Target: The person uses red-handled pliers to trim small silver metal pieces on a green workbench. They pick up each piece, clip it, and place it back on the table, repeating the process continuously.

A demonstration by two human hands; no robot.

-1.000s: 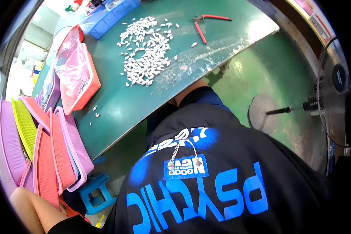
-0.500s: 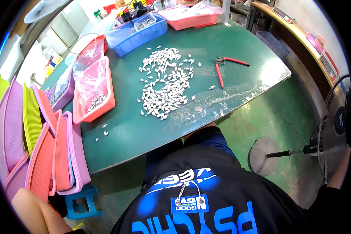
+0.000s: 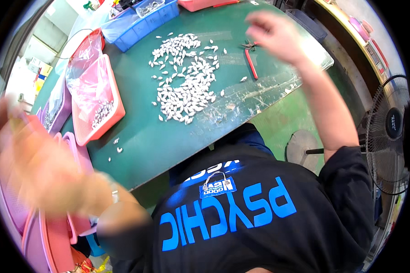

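Near the bench's (image 3: 136, 145) far right edge, we see our right hand (image 3: 273, 34) blurred above the red-handled pliers (image 3: 250, 59), grip unclear. Our left hand (image 3: 36, 168) hovers blurred, fingers spread and empty, past the left edge; white pieces (image 3: 187, 77) lie mid-bench.

Both hands, left (image 3: 29, 154) and right (image 3: 273, 34), are motion-blurred, so their fingers cannot be made out.

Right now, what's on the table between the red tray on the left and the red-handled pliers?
In the head view, a wide pile of small white pieces lies on the green table between the red tray and the red-handled pliers.
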